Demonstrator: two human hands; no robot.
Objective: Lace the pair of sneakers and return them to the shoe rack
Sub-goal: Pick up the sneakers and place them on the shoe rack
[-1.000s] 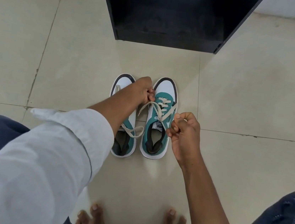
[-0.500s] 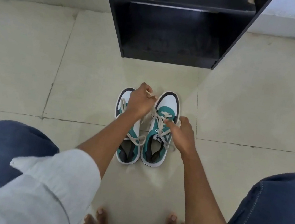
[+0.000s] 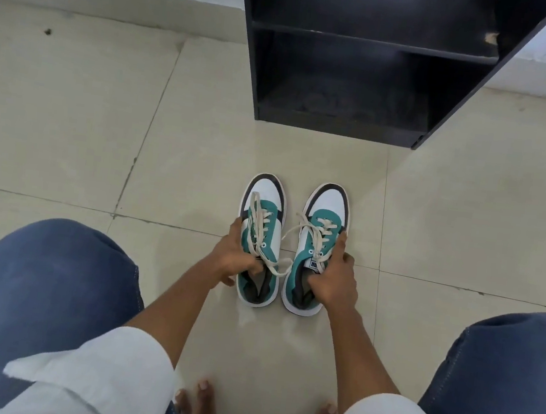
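Two teal-and-white sneakers stand side by side on the tiled floor (image 3: 84, 135), toes pointing toward the far side, directly in front of the black shoe rack (image 3: 359, 80).

Left sneaker (image 3: 262, 236): the left hand (image 3: 236, 259) is closed on its collar, with fingers curled into the opening and the thumb along the outer left side.

Right sneaker (image 3: 320, 243): the right hand (image 3: 333, 279) is closed on its collar in the same manner, with fingers inside the opening beside the tongue label.

The cream laces (image 3: 296, 233) are threaded through the eyelets of both shoes; loose ends trail across the gap between them.

Both rack shelves are dark. Bare toes (image 3: 203, 396) are visible at the near edge, between the blue-trousered knees.
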